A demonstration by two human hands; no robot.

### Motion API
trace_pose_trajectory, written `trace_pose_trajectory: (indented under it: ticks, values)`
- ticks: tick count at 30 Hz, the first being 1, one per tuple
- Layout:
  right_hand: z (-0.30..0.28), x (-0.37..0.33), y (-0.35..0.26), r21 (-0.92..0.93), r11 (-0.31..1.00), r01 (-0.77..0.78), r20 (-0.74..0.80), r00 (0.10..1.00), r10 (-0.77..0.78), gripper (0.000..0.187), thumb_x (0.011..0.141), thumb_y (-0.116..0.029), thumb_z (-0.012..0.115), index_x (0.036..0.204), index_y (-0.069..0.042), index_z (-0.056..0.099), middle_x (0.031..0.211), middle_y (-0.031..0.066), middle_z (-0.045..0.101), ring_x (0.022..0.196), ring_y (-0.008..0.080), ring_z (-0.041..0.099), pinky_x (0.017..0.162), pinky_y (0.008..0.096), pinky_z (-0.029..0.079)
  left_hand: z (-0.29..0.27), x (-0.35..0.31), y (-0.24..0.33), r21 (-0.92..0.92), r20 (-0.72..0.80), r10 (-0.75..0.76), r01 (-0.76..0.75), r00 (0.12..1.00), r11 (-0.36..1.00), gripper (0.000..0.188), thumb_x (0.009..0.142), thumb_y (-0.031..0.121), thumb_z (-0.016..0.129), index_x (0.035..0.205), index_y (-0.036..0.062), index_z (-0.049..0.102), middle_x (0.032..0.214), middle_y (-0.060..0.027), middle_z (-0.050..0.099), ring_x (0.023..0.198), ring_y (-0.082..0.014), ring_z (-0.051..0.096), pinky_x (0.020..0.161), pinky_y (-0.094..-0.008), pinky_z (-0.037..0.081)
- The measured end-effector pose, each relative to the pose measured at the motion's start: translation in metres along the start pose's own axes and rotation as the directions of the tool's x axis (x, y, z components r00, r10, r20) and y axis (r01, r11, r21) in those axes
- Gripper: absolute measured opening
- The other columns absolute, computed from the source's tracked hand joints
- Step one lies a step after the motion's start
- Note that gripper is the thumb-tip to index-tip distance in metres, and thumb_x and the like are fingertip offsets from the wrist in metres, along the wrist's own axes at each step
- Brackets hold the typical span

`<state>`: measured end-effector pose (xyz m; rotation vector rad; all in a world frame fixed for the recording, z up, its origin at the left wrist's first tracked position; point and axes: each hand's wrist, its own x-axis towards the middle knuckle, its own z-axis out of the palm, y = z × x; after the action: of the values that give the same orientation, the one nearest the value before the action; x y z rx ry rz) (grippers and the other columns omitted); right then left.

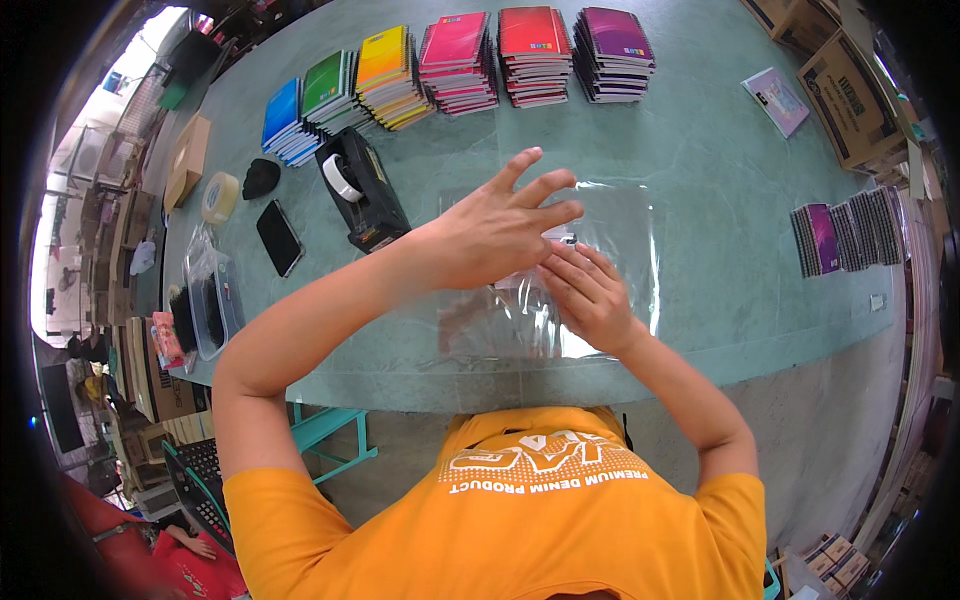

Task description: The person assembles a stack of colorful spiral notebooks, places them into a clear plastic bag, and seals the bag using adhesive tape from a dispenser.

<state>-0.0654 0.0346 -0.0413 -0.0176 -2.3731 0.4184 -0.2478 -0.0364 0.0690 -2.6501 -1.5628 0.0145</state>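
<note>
A clear plastic bag or sheet [630, 225] lies on the green table in front of me, creased and shiny. Above it is my left hand [495, 230], three fingers raised and spread. Its index finger bends down beside the right fingertips; the thumb is hidden, and what they pinch cannot be made out. My right hand [590, 297] lies on the plastic, its fingers stretched out close together. Between the hands shows a small white and dark piece [563, 237], mostly covered. Left of my left hand stands a black tape dispenser [372, 195] with a white roll.
Spiral notebook stacks line the far side: blue [283, 115], green [325, 82], yellow [385, 58], pink [456, 45], red [534, 38], purple [614, 38]. A phone [280, 238], a tape roll [220, 198] and a plastic box [212, 305] sit left. More notebooks [848, 233] and a carton [850, 105] stand right.
</note>
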Motion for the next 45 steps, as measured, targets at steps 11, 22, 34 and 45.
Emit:
trace_pose_trajectory:
  ticks: [11,22,34,45]
  values:
    - [-0.013,0.006,-0.001,-0.036,0.999,0.015,0.104,0.995,-0.012,0.031,0.072,-0.005,0.059,0.102,-0.014,0.062,0.113,0.0057,0.059,0.112,0.0219,0.053,0.095,0.0391,0.041,-0.044,0.005,-0.005,0.135,0.014,-0.137,0.134,0.990,0.982,0.009,0.068,0.016,0.068,0.077,0.0127,0.069,0.114,-0.0043,0.056,0.118,-0.0253,0.044,0.103,-0.0464,0.027]
    - [-0.015,0.011,0.005,-0.018,0.995,0.097,0.056,0.994,-0.096,0.039,0.063,-0.006,0.064,0.101,-0.014,0.062,0.095,0.0021,0.054,0.090,0.0221,0.051,0.079,0.0350,0.042,0.016,-0.055,0.051,-0.664,-0.228,-0.731,0.446,0.644,0.600,0.047,0.063,0.005,0.074,0.108,0.0145,0.062,0.118,-0.0080,0.053,0.108,-0.0276,0.050,0.092,-0.0389,0.038]
    - [-0.011,0.018,0.002,0.095,0.985,-0.142,-0.017,0.989,0.144,0.020,0.066,-0.022,0.075,0.083,-0.016,0.067,0.125,0.0065,0.046,0.118,0.0308,0.038,0.095,0.0429,0.030,0.035,-0.052,0.073,-0.531,-0.603,-0.658,0.389,0.451,0.753,0.059,0.065,0.026,0.078,0.118,0.0111,0.056,0.123,-0.0130,0.048,0.115,-0.0292,0.044,0.097,-0.0401,0.035]
    - [0.002,0.029,-0.007,0.621,0.618,-0.482,0.046,0.810,0.585,0.026,0.069,-0.019,0.077,0.090,-0.007,0.067,0.120,0.0119,0.046,0.104,0.0277,0.050,0.085,0.0339,0.042,0.092,-0.040,0.029,-0.974,0.021,-0.848,0.203,0.529,0.103,0.066,0.061,0.016,0.082,0.120,0.0058,0.054,0.097,-0.0080,0.061,0.091,-0.0174,0.058,0.084,-0.0295,0.045]
